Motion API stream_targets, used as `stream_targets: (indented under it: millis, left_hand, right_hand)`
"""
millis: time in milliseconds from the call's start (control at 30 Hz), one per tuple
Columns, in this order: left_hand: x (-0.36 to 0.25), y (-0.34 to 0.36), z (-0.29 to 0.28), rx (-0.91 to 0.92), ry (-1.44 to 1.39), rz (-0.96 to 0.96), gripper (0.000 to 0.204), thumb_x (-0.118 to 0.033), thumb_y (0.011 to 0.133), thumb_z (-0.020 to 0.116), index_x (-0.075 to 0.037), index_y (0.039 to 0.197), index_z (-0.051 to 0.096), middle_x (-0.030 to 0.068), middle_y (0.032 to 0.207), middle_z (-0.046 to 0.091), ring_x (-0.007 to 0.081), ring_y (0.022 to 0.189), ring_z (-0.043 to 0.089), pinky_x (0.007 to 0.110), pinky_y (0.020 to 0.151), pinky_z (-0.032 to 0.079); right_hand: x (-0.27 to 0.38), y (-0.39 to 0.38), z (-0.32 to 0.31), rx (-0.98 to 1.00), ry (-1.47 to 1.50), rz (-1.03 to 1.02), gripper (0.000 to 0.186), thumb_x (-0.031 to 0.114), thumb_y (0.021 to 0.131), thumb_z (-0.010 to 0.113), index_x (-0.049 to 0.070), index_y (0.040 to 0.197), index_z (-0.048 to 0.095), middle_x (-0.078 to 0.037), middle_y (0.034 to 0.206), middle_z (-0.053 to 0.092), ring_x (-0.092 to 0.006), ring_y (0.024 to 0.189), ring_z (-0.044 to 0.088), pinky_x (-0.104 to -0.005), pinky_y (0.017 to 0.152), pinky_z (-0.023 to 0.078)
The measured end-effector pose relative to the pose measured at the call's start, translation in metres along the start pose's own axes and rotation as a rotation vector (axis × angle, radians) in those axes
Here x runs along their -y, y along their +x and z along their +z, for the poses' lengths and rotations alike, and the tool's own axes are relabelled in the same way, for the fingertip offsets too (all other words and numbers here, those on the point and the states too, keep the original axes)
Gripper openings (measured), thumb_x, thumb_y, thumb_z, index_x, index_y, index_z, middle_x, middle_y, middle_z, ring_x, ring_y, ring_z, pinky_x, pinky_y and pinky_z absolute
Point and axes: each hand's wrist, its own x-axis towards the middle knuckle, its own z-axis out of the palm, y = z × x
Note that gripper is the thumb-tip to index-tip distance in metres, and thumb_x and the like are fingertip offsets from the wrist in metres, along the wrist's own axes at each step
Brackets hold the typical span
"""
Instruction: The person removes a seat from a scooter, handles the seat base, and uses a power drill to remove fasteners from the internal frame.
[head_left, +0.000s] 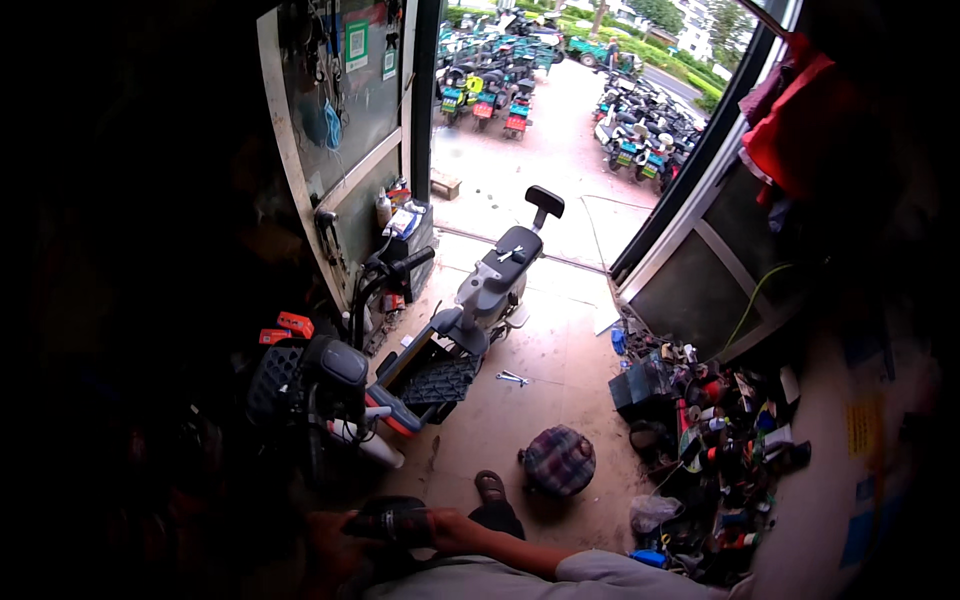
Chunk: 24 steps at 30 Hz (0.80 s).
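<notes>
In the dim lower left, a black, rounded part [393, 518] with a glossy surface is between my hands; its exact kind does not show. My right hand [440, 532] grips its right side, the forearm reaching in from the right. My left hand [333, 535] is at its left side, mostly in shadow, its fingers hard to make out. Just ahead stands an electric scooter [480, 295], its front dark and its footboard compartment uncovered. Metal wrenches [510, 254] lie on its seat, and more wrenches [512, 378] lie on the floor beside it.
A round stool [558, 462] with a plaid cover stands right of my sandalled foot [490, 487]. Tools and parts [700, 430] are heaped along the right wall. Small red boxes [288, 326] sit at left. Beyond the open doorway, parked scooters [640, 135] line the pavement.
</notes>
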Motion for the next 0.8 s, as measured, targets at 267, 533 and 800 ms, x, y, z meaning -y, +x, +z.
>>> stream_targets:
  millis: [267, 533, 800]
  left_hand:
    - [-0.069, -0.005, 0.088, 0.009, -0.153, -0.617, 0.056, -0.005, 0.078, 0.081, -0.006, 0.132, 0.068, 0.0168, 0.124, 0.072, 0.0353, 0.115, 0.067, 0.044, 0.106, 0.049]
    - [-0.115, -0.041, 0.163, -0.274, -0.115, -0.784, 0.057, -0.004, 0.083, 0.082, -0.002, 0.137, 0.063, 0.0166, 0.128, 0.068, 0.0345, 0.117, 0.066, 0.045, 0.105, 0.05]
    - [-0.114, -0.171, 0.295, 0.342, -0.179, -1.265, 0.07, -0.042, 0.087, 0.084, -0.001, 0.139, 0.062, 0.021, 0.124, 0.07, 0.0385, 0.116, 0.067, 0.046, 0.098, 0.054]
  right_hand:
    - [0.013, -0.013, -0.104, 0.272, 0.097, -0.055, 0.049, 0.021, 0.095, 0.075, 0.006, 0.14, 0.062, -0.017, 0.133, 0.07, -0.0282, 0.119, 0.069, -0.0381, 0.105, 0.053]
    - [0.003, -0.029, -0.14, 0.376, -0.016, 0.045, 0.056, 0.017, 0.087, 0.072, 0.005, 0.14, 0.059, -0.025, 0.116, 0.072, -0.0444, 0.108, 0.069, -0.0454, 0.095, 0.056]
    - [-0.025, -0.05, -0.164, 0.251, -0.335, 0.203, 0.062, 0.023, 0.088, 0.078, 0.007, 0.145, 0.056, -0.023, 0.122, 0.071, -0.0444, 0.109, 0.069, -0.0474, 0.094, 0.056]
